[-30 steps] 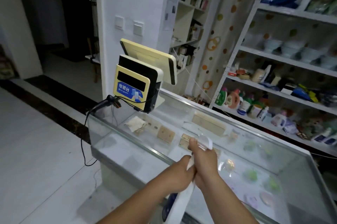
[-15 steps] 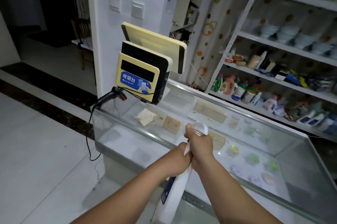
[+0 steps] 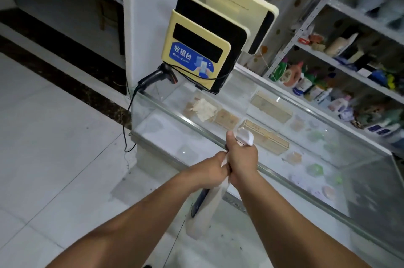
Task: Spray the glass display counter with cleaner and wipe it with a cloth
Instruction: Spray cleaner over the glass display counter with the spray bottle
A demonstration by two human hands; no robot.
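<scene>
A white spray bottle [image 3: 207, 208] with a dark blue label hangs upright in front of the glass display counter [image 3: 188, 143]. My right hand [image 3: 240, 156] is wrapped around the bottle's neck, thumb up, just behind the white nozzle head [image 3: 246, 137], which points over the counter's top. My left hand [image 3: 213, 170] presses against the right one and grips the neck from the left. The counter's glass top looks hazy, with boxes and small goods inside. No cloth is visible.
A yellow cash register with screens [image 3: 207, 42] stands on the counter's far left corner. A black barcode scanner [image 3: 157, 75] lies beside it, its cable hanging down the side. Metal shelves [image 3: 349, 66] with bottles stand behind the counter. A white pillar [image 3: 146, 16] rises at left.
My view has moved closer to the counter and tilted down. Both hands have kept their hold on the bottle, nozzle still aimed over the glass.
</scene>
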